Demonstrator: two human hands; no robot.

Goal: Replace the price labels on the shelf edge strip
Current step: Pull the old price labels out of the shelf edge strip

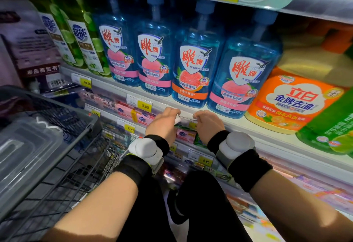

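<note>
A clear edge strip (238,127) runs along the front of the shelf that carries blue dish-soap bottles (191,73). My left hand (162,125) and my right hand (207,125) are both at this strip, below the orange-banded bottle. Between them sits a white-and-yellow price label (188,120), mostly hidden. The left fingers pinch its white left end; the right fingers curl over its right end at the strip. Another label reading 9.90 (140,103) sits in the strip further left, and one reading 19.90 (84,81) beyond it.
A grey wire shopping cart (57,146) with a clear plastic lidded box (24,150) stands close on my left. Lower shelves with pink soap packs (126,111) and more labels lie below. An orange detergent jug (292,100) stands right of the blue bottles.
</note>
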